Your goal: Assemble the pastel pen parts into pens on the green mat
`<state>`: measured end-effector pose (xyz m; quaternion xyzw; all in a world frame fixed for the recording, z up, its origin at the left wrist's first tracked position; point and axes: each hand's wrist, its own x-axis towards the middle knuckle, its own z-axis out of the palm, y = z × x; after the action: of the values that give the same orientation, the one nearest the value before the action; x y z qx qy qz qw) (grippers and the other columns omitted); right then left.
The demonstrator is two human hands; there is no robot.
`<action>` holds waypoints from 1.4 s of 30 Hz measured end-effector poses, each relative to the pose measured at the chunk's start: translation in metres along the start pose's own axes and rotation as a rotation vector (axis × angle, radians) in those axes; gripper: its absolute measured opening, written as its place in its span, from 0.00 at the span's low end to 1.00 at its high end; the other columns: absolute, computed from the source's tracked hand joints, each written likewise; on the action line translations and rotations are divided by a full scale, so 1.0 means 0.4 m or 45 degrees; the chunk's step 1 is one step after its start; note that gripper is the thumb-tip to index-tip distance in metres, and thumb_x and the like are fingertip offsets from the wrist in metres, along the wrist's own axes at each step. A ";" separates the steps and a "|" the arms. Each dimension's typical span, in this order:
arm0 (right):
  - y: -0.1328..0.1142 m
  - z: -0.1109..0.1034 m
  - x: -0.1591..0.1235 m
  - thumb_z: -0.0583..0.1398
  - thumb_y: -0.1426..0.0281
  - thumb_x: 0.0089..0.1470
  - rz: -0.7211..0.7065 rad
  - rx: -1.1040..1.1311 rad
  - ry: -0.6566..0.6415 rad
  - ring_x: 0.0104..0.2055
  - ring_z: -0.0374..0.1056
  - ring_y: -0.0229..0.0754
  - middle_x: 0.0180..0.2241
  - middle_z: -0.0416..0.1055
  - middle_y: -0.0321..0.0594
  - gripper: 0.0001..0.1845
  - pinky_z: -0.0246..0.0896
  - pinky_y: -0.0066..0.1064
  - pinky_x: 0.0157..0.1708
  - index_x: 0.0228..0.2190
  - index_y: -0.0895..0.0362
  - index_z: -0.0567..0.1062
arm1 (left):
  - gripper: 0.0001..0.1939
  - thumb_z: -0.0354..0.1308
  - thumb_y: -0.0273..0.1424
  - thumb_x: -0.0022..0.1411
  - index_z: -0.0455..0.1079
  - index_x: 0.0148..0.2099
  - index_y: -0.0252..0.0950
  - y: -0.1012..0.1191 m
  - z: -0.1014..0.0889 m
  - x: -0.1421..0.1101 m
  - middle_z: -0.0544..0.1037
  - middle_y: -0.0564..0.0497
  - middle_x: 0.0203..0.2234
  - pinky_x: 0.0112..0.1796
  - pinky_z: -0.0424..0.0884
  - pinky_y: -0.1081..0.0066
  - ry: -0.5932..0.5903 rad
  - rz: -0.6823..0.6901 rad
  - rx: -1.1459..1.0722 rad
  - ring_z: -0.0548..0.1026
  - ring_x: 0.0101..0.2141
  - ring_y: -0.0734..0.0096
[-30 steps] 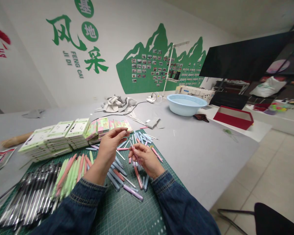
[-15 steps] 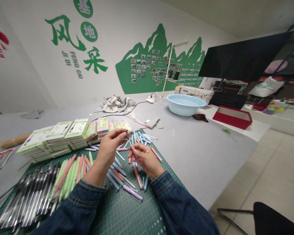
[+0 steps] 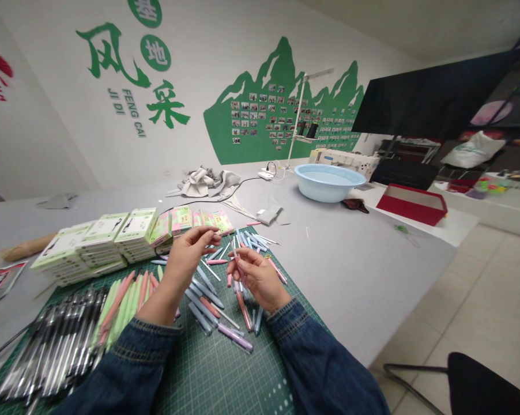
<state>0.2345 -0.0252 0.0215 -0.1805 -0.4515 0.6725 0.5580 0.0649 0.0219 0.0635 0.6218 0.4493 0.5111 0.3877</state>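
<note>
My right hand (image 3: 262, 275) is closed around a pink pen barrel (image 3: 241, 271), with a thin whitish refill (image 3: 234, 249) pointing up and away from its top. To its left, my left hand (image 3: 191, 253) is raised with thumb and forefinger pinched together; anything between the fingertips is too small to make out. A gap separates the two hands. Below and around them, blue pen barrels (image 3: 204, 305), a purple pen part (image 3: 235, 339) and a red-brown one (image 3: 244, 311) lie scattered on the green cutting mat (image 3: 208, 374), with several white refills among them.
Rows of clear, black-tipped pen parts (image 3: 56, 340) and green and pink barrels (image 3: 124, 302) lie at left. White-green boxes (image 3: 100, 233) and small pink-green boxes (image 3: 180, 219) stand behind. Farther back are grey cloth (image 3: 208, 183), a blue basin (image 3: 329, 184) and a red box (image 3: 411, 206).
My left hand has drawn back left, away from the refill's tip, where both hands were close together. My right hand keeps hold of the pink barrel in nearly the same place.
</note>
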 end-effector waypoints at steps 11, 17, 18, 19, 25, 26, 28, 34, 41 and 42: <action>-0.002 -0.002 0.000 0.62 0.65 0.51 0.011 0.018 0.026 0.26 0.62 0.35 0.29 0.72 0.39 0.12 0.58 0.28 0.26 0.39 0.56 0.73 | 0.09 0.50 0.29 0.59 0.72 0.32 0.37 -0.160 0.047 -0.001 0.73 0.44 0.34 0.36 0.65 0.68 -0.197 0.147 1.332 0.71 0.39 0.61; 0.006 -0.006 0.003 0.61 0.64 0.52 0.020 -0.028 0.033 0.25 0.62 0.34 0.29 0.73 0.40 0.13 0.57 0.28 0.26 0.38 0.57 0.73 | 0.12 0.56 0.40 0.56 0.68 0.36 0.36 -0.047 0.019 0.004 0.73 0.50 0.28 0.31 0.67 0.71 0.028 -0.047 0.095 0.71 0.32 0.67; 0.009 -0.006 0.003 0.61 0.64 0.52 0.024 -0.032 0.029 0.25 0.62 0.34 0.29 0.73 0.40 0.12 0.57 0.28 0.27 0.38 0.57 0.73 | 0.13 0.57 0.40 0.55 0.68 0.37 0.35 -0.019 0.014 0.004 0.73 0.50 0.29 0.31 0.67 0.72 0.019 -0.049 -0.171 0.72 0.33 0.68; 0.011 -0.006 0.003 0.61 0.65 0.52 0.028 -0.036 0.026 0.25 0.63 0.34 0.29 0.73 0.40 0.12 0.57 0.28 0.28 0.38 0.57 0.73 | 0.13 0.59 0.39 0.54 0.68 0.37 0.35 0.009 0.009 0.003 0.73 0.50 0.31 0.32 0.68 0.73 0.022 -0.038 -0.340 0.72 0.33 0.69; 0.018 -0.006 0.003 0.61 0.65 0.52 0.027 -0.054 0.038 0.25 0.63 0.35 0.28 0.73 0.39 0.12 0.58 0.29 0.29 0.38 0.57 0.73 | 0.11 0.61 0.36 0.54 0.69 0.37 0.35 0.105 0.014 -0.010 0.74 0.51 0.29 0.32 0.69 0.74 0.009 0.056 -0.392 0.72 0.32 0.72; 0.018 -0.006 0.003 0.61 0.65 0.52 0.025 -0.057 0.040 0.25 0.63 0.35 0.28 0.73 0.39 0.12 0.58 0.29 0.29 0.38 0.57 0.73 | 0.11 0.61 0.36 0.54 0.69 0.37 0.35 0.108 0.018 -0.012 0.74 0.51 0.28 0.32 0.69 0.74 0.013 0.061 -0.372 0.73 0.32 0.71; 0.019 -0.006 0.004 0.61 0.65 0.52 0.022 -0.059 0.038 0.25 0.63 0.35 0.28 0.73 0.39 0.12 0.58 0.29 0.28 0.38 0.57 0.73 | 0.11 0.60 0.37 0.53 0.69 0.37 0.36 0.109 0.025 -0.013 0.75 0.51 0.28 0.31 0.69 0.74 0.010 0.068 -0.345 0.73 0.32 0.71; 0.020 -0.008 0.004 0.61 0.66 0.52 0.023 -0.045 0.032 0.25 0.64 0.34 0.29 0.73 0.39 0.11 0.58 0.28 0.28 0.38 0.57 0.73 | 0.10 0.60 0.36 0.54 0.69 0.35 0.35 0.108 0.032 -0.019 0.75 0.50 0.28 0.31 0.69 0.72 -0.048 0.128 -0.228 0.74 0.32 0.69; 0.027 -0.008 0.004 0.60 0.66 0.53 -0.011 -0.047 0.053 0.23 0.62 0.33 0.29 0.74 0.39 0.12 0.59 0.28 0.27 0.39 0.56 0.70 | 0.08 0.59 0.34 0.55 0.69 0.37 0.36 0.071 0.050 -0.042 0.76 0.50 0.30 0.38 0.68 0.69 -0.176 0.155 -0.077 0.74 0.34 0.67; 0.029 -0.008 0.003 0.61 0.66 0.53 -0.018 -0.048 0.063 0.23 0.62 0.33 0.28 0.74 0.38 0.11 0.59 0.28 0.26 0.39 0.56 0.70 | 0.08 0.59 0.34 0.55 0.69 0.38 0.36 0.063 0.054 -0.047 0.76 0.50 0.31 0.38 0.68 0.69 -0.170 0.143 -0.078 0.74 0.34 0.67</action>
<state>0.2295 -0.0223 0.0107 -0.2042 -0.4516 0.6551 0.5703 0.0887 -0.0039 0.0782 0.6666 0.3711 0.5027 0.4064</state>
